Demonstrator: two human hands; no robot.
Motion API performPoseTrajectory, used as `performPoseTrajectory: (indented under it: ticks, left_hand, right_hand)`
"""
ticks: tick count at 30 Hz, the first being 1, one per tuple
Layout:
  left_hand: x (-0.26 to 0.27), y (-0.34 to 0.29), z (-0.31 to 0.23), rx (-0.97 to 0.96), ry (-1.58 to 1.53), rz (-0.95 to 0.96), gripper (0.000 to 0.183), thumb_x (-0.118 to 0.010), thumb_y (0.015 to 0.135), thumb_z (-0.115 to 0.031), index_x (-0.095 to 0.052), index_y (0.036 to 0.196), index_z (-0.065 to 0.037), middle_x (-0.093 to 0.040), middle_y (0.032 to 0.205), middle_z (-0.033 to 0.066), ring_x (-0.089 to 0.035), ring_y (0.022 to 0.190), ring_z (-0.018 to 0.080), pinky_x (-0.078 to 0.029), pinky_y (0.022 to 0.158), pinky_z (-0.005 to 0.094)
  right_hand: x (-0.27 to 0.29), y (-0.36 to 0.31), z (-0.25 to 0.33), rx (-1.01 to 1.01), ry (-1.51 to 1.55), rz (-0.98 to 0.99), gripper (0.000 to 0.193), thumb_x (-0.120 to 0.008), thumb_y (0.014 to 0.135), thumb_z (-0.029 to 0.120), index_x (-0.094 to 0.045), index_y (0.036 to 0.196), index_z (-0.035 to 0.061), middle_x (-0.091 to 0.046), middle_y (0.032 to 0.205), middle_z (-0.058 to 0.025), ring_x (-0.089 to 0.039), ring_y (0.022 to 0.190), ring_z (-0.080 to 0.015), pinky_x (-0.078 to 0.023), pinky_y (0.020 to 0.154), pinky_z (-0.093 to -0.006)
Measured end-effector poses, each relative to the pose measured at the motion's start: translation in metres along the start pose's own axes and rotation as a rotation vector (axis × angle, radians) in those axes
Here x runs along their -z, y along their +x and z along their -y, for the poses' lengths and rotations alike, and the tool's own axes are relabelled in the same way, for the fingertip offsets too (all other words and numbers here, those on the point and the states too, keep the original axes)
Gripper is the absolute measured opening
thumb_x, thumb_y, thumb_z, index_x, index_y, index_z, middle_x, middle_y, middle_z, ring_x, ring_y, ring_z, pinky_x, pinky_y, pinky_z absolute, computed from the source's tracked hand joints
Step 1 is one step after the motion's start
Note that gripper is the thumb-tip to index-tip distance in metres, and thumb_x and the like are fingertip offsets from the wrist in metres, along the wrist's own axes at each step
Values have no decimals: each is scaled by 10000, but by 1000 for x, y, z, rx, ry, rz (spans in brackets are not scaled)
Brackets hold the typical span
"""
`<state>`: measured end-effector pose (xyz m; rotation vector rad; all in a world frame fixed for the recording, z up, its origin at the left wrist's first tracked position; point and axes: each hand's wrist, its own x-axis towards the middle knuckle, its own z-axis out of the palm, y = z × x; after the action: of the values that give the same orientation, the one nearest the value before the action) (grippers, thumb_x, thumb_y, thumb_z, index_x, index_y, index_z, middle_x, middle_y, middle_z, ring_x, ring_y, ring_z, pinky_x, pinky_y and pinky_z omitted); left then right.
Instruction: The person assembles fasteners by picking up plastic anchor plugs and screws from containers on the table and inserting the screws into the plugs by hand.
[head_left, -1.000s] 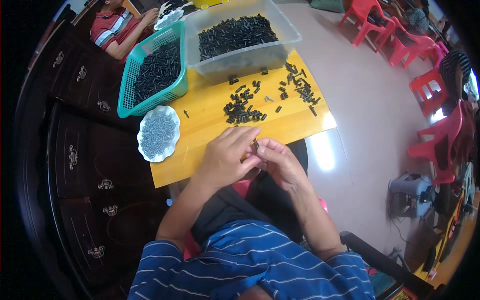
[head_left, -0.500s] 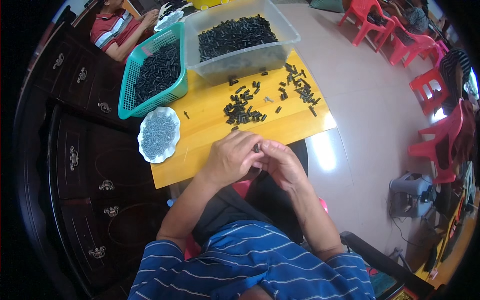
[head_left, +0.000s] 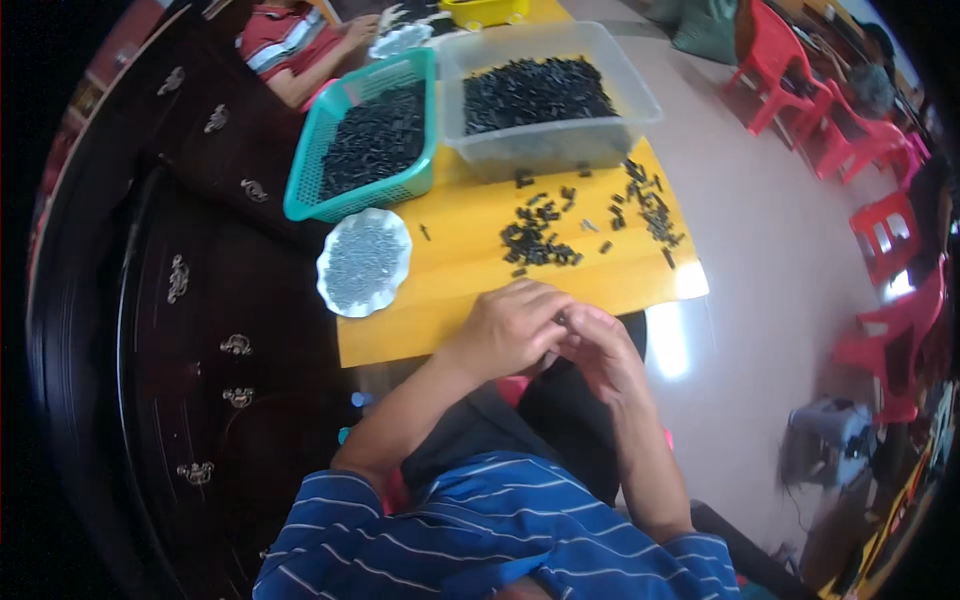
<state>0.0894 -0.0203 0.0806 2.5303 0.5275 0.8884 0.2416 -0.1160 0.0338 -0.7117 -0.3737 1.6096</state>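
Observation:
My left hand and my right hand meet over the near edge of the yellow table, fingers closed together. Between their fingertips is a small black tube-like piece, mostly covered. Just beyond the hands lies a loose pile of short black tubes, and a second scatter of black pieces spreads toward the right edge. A white wavy-rimmed dish filled with small silvery screws sits left of my hands. One small dark piece lies alone beside it.
A green perforated basket and a translucent plastic bin, both full of black pieces, stand at the far side. Dark drawers flank the left. Another person sits at the far left. Red chairs stand at right.
The view has shifted, so the table and its contents appear farther right. My hands stay together with the black piece, which is now more covered by the fingers.

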Motion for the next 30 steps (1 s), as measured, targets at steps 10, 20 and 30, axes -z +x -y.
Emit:
performPoseTrajectory:
  ticks: [10, 20, 30]
  left_hand:
    - [27, -14, -5, 79, -213, 96, 231, -745, 841, -142, -730, 1061, -74, -697, 926, 115, -684, 820, 300, -546, 733, 384]
    - [104, -6, 71, 503, 76, -111, 127, -641, 885, -36, -716, 986, -16, -705, 825, 95, -673, 724, 180, -527, 658, 320]
    - [73, -20, 102, 551, 73, -217, 220, -686, 877, -39, -712, 1094, -11, -728, 915, 74, -652, 721, 116, -537, 683, 271]
  right_hand:
    - [9, 2, -7, -13, -202, 32, 213, -696, 943, 223, -667, 1034, 32, -692, 958, -35, -619, 842, -95, -488, 788, -253]
    - [-3, 1, -13, 21, -605, 76, 188, -628, 1011, 179, -649, 1091, 9, -699, 988, -64, -647, 953, -143, -498, 889, -283]
    - [-3, 1, -13, 41, -651, 55, 169, -646, 990, 152, -659, 1075, 7, -697, 1001, -40, -647, 959, -119, -498, 881, -266]
